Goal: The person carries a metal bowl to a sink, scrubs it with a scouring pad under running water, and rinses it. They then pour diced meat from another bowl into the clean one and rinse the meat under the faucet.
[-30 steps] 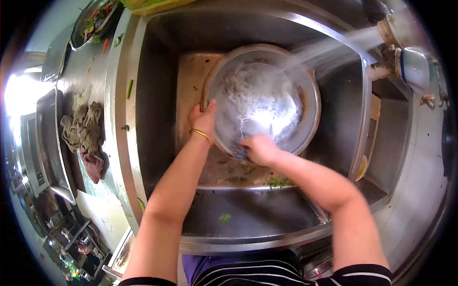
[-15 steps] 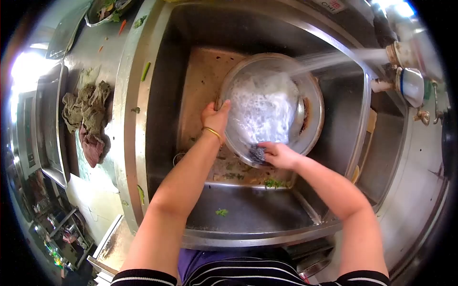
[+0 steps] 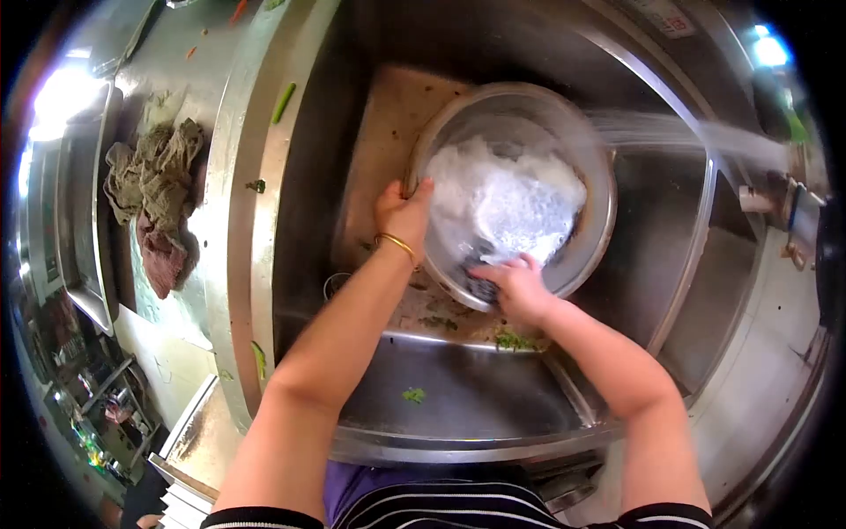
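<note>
A round metal basin point(image 3: 603, 207) stands tilted in the sink, with foamy water point(image 3: 520, 207) swirling inside. My left hand point(image 3: 403, 214), with a gold bangle at the wrist, grips the basin's left rim, thumb over the edge. Down at the lower part of the basin, my right hand point(image 3: 520, 286) presses a dark scouring pad point(image 3: 479, 284) against the inner wall. Its fingers are partly blurred. A stream of water point(image 3: 670, 134) shoots in from the right and lands in the basin.
The deep steel sink point(image 3: 467, 401) surrounds the basin, with scraps of greens point(image 3: 515, 339) on its floor. On the left counter lie crumpled rags point(image 3: 157, 176) beside a metal tray point(image 3: 88, 304). A green stalk point(image 3: 283, 103) rests on the sink's ledge.
The view has shifted, moving the tap toward the right edge. My right hand has slid slightly right and up with the scouring pad along the basin wall. My left hand keeps its hold.
</note>
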A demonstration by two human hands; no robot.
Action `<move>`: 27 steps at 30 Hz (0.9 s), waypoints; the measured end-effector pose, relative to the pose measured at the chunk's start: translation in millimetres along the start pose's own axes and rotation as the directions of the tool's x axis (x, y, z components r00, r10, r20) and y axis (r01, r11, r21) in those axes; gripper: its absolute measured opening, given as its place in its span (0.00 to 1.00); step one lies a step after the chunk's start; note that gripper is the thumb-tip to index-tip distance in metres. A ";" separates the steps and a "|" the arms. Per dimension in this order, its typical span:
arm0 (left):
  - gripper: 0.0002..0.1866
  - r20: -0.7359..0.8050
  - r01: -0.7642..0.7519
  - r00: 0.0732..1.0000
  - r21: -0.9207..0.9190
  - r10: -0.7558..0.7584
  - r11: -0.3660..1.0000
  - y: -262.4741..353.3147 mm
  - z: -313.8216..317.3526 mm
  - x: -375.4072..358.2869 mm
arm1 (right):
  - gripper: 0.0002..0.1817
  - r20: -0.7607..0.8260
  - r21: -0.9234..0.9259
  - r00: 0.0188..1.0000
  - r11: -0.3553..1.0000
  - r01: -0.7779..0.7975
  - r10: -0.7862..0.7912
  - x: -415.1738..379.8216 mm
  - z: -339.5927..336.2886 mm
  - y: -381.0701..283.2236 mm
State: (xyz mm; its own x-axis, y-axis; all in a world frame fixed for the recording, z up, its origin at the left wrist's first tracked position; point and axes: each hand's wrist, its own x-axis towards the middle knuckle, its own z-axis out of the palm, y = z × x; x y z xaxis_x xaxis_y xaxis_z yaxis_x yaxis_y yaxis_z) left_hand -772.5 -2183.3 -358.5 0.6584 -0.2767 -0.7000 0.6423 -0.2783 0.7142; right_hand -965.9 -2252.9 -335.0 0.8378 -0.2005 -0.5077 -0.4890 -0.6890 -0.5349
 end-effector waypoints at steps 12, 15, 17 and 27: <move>0.10 0.120 0.005 0.993 -0.120 0.010 0.993 -5.8 6.3 -2.2 | 0.25 0.157 0.260 0.985 0.965 0.032 -0.075 20.9 -9.3 11.1; 0.11 0.079 0.069 0.995 -0.145 -0.058 0.987 1.7 7.4 -0.1 | 0.20 -0.197 0.580 0.958 0.812 -0.057 0.208 119.3 14.9 0.1; 0.12 -0.031 0.143 0.989 -0.106 -0.147 0.984 10.8 7.4 -3.5 | 0.20 -0.353 0.747 0.906 0.653 0.123 0.233 142.5 17.5 6.8; 0.14 0.195 0.134 0.977 -0.236 -0.088 0.962 -3.7 3.0 13.6 | 0.25 0.252 -0.224 0.956 0.970 -0.093 0.150 -50.1 -41.6 58.1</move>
State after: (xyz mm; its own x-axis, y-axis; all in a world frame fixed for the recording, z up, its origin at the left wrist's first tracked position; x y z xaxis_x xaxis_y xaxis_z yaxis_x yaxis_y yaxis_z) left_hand -767.1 -2188.9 -370.7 0.5102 -0.4253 -0.7475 0.7988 -0.0877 0.5951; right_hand -1026.2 -2311.9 -312.5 0.6666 -0.1190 -0.7359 -0.4980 -0.8057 -0.3208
